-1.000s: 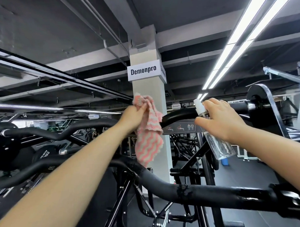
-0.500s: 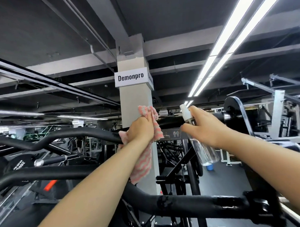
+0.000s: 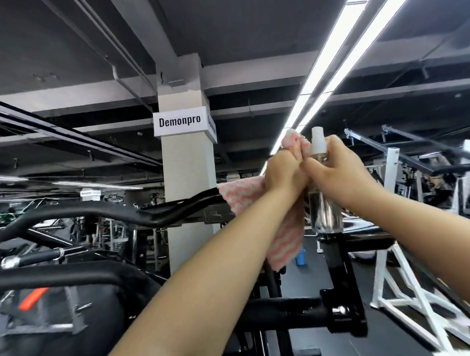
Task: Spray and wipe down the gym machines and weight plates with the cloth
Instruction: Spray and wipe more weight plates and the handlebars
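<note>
My left hand [image 3: 284, 170] grips a pink-and-white striped cloth [image 3: 245, 196] against the curved black bar [image 3: 139, 213] of a gym machine, at about head height. The cloth drapes over the bar and hangs down below my wrist. My right hand [image 3: 337, 174] holds a clear spray bottle [image 3: 324, 209] with a white nozzle upright, right beside my left hand; the two hands touch. The bar under the hands is hidden.
A lower thick black bar [image 3: 281, 312] crosses in front of me with a black bracket [image 3: 342, 302]. A white pillar [image 3: 186, 163] with a sign stands behind. White metal frames [image 3: 392, 279] stand at the right, more black handles and machines at the left.
My left hand has slid the cloth to the right along the upper bar and now meets my right hand. The bottle has swung from tilted to upright. The view has shifted left.
</note>
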### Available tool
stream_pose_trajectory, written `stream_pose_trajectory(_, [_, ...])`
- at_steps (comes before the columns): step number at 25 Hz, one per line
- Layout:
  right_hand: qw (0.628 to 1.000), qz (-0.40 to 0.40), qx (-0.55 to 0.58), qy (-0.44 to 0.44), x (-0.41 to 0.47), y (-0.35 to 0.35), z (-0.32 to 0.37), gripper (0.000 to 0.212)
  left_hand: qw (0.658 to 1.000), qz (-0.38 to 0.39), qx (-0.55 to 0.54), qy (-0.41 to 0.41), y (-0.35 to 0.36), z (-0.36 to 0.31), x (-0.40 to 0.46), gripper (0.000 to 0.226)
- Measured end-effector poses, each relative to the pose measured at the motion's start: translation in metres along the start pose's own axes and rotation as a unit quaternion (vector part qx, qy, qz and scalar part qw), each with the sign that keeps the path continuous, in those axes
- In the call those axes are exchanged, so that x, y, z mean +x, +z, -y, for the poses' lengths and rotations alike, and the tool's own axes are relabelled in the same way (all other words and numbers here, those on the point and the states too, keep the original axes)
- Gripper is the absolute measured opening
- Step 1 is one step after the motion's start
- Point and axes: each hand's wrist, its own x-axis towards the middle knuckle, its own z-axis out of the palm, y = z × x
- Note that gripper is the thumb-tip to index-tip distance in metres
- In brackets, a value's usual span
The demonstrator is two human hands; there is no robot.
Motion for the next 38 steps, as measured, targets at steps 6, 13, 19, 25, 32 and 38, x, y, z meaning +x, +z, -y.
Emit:
stream_pose_trajectory(6, [1.000, 0.016, 0.011, 0.011, -0.010, -0.010, -0.010, 0.017, 0.935, 0.047, 0.298, 0.189, -0.002, 0.025, -0.018, 0.034])
stream_pose_trajectory(13, [0.998, 0.055, -0.011, 0.007, -0.022, -0.004, -0.010, 0.021, 0.845, 0.056, 0.440, 0.298, -0.040, 0.063, -0.029, 0.078])
stream_pose_trajectory(19, [0.997, 0.083, 0.006, -0.004, -0.027, 0.007, -0.007, 0.019, 0.805, 0.028, 0.444, 0.393, -0.072, 0.103, -0.035, 0.083])
stream_pose_trajectory(25, [0.994, 0.111, 0.011, -0.018, -0.036, 0.041, 0.001, 0.028, 0.784, 0.100, 0.468, 0.394, -0.101, 0.141, -0.032, 0.096])
stream_pose_trajectory(32, [0.988, 0.151, 0.027, -0.004, -0.038, 0.062, 0.006, 0.024, 0.778, 0.140, 0.546, 0.278, -0.181, 0.203, -0.058, 0.058])
stream_pose_trajectory(38, [0.986, 0.165, -0.015, 0.016, -0.043, 0.085, 0.007, 0.018, 0.832, 0.180, 0.481, 0.210, -0.212, 0.210, -0.071, 0.064])
